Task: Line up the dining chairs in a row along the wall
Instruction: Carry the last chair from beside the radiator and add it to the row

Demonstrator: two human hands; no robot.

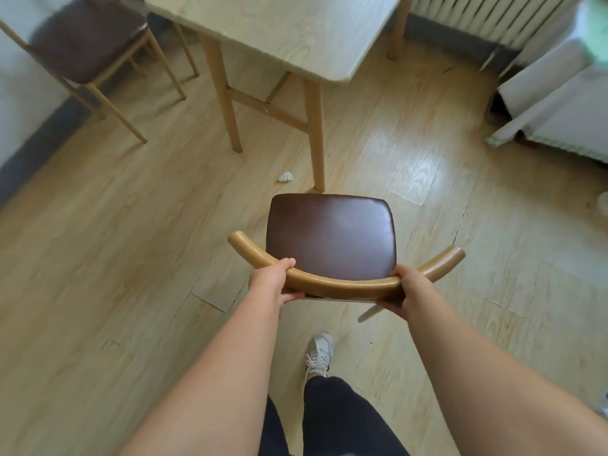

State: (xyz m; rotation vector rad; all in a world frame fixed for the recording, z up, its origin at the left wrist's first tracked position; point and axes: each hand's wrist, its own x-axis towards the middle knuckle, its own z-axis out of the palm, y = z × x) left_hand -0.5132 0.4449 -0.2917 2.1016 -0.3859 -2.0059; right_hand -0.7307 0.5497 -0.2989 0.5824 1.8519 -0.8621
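Note:
A dining chair (330, 235) with a dark brown seat and a curved tan wooden backrest is right in front of me, seen from above. My left hand (276, 281) grips the left part of the backrest and my right hand (406, 289) grips the right part. One chair leg shows below the backrest. A second chair (87, 37) of the same kind stands at the upper left, close to the white wall (19, 100) with its grey skirting.
A light wooden dining table (296, 31) stands just beyond the held chair, its nearest leg close to the seat's far edge. A crumpled white paper (285, 176) lies on the wooden floor. White-covered furniture (559, 103) and a radiator (487, 14) are at the right. My shoe (320, 352) is below.

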